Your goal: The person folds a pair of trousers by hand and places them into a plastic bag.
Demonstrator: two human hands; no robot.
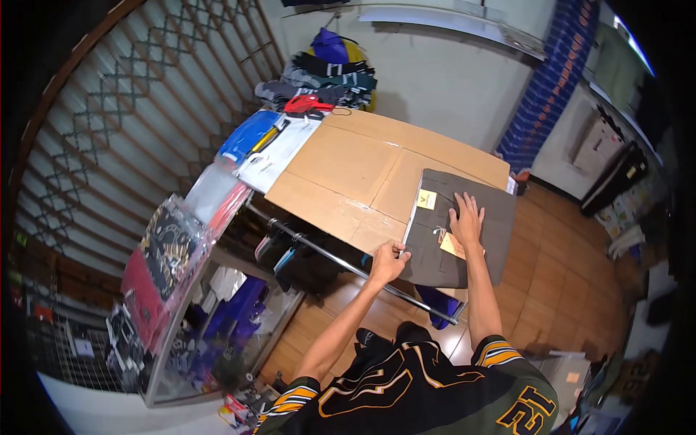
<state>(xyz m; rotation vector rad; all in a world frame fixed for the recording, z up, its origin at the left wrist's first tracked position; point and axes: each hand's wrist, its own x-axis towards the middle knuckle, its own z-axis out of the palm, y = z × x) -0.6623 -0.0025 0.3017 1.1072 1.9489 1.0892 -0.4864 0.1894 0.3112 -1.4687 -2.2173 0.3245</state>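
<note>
A folded dark grey garment (493,210), perhaps trousers, lies flat at the right end of a flat cardboard sheet (341,167). It carries a pale yellow label (426,199) near its far left corner and an orange-yellow tag (452,245) by its middle. My left hand (389,262) has its fingers curled closed at the garment's near left edge, pinching it there. Spread flat on top of the cloth, my right hand (467,219) presses with its fingers apart, the forearm partly covering the orange-yellow tag.
Beyond the cardboard's far left corner are a red tool (308,106), a blue packet (250,136) and a pile of folded clothes (319,78). A metal rail (341,262) with hanging garments runs below the near edge. A glass case (217,326) stands at left.
</note>
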